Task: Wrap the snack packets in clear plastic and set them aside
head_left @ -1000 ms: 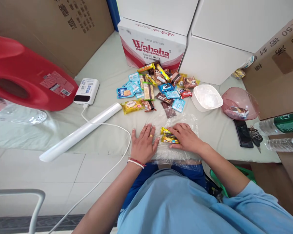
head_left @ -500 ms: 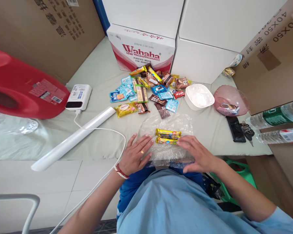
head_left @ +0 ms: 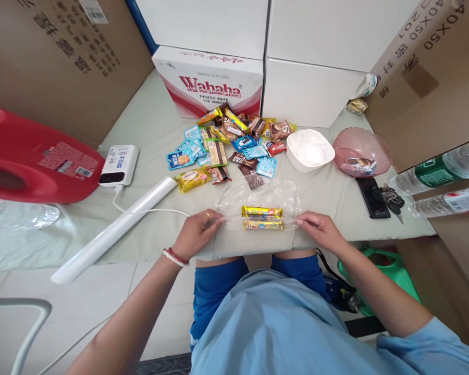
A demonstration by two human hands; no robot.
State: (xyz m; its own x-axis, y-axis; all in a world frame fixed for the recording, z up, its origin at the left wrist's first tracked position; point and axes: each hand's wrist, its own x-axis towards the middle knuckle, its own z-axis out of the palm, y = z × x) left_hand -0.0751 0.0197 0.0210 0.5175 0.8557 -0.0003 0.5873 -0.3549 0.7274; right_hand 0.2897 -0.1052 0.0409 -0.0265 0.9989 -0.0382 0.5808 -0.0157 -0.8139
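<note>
In the head view, my 2 hands pinch a thin clear wrap [head_left: 258, 200]. It lies flat on the table [head_left: 156, 125] with 2 yellow bars [head_left: 262, 218] on it, right in front of me at 6 o'clock.

What could go wrong? I think the wrap could tear if I pull too hard, because it is so thin. It could also stick to itself and bunch up. The 2 bars lie loose, so they could slide or roll off the near edge of the table if I lift the wrap fast. The cord [head_left: 152, 211] runs close to my left hand, and I could snag it.

My left hand [head_left: 197, 234] is at 9 o'clock from the bars. Its fingers are closed tight and pinch the left edge of the wrap. My right hand [head_left: 320, 229] is at 3 o'clock from the bars. Its fingers are closed too and pinch the right edge. Neither hand touches the bars.

The snack pile [head_left: 234, 143] sits at 12 o'clock, past the wrap. The roll [head_left: 115, 229] lies at 9 o'clock, well away from my left hand. A white bowl [head_left: 310, 151] is at 1 o'clock.
</note>
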